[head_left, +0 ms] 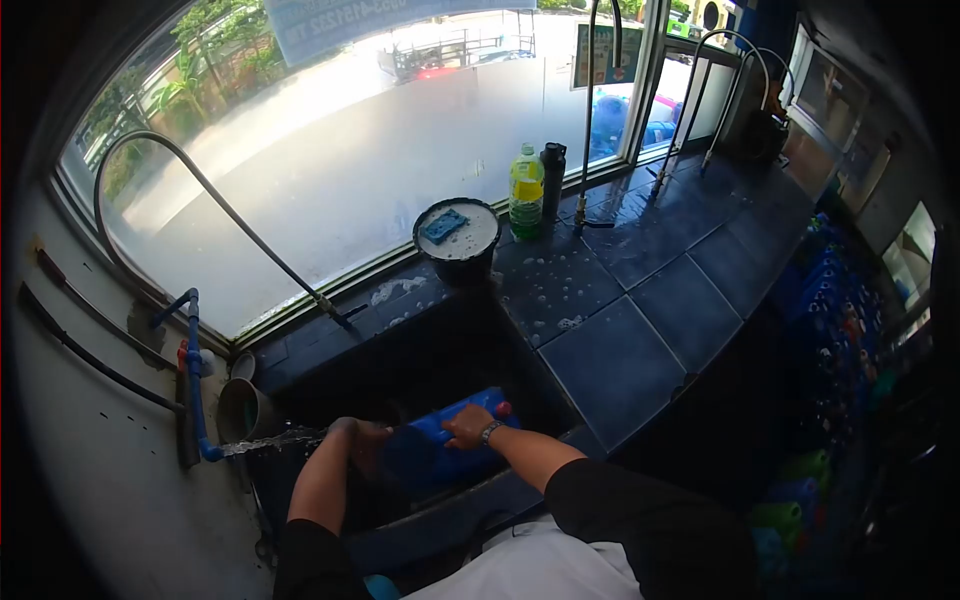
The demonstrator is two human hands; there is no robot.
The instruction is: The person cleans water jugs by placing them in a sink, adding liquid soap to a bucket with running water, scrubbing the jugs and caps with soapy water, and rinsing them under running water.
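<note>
A blue plastic water jug (425,455) with a red cap (503,409) lies tilted on its side in the dark sink basin. My right hand (467,427), with a watch on its wrist, is closed on the jug's upper side near the cap. At the jug's other end, my left hand (362,430) holds against it with fingers pointing right; their lower part is lost in shadow. Water (275,441) shoots from a blue pipe (207,450) on the left wall towards my left wrist.
On the tiled ledge (610,340) stand a black bucket (463,268) of suds with a blue sponge (446,227) on top, a bottle of green liquid (526,195) and a dark bottle (552,180). Curved metal spouts (588,120) rise along the window. Several jugs (835,320) crowd the right.
</note>
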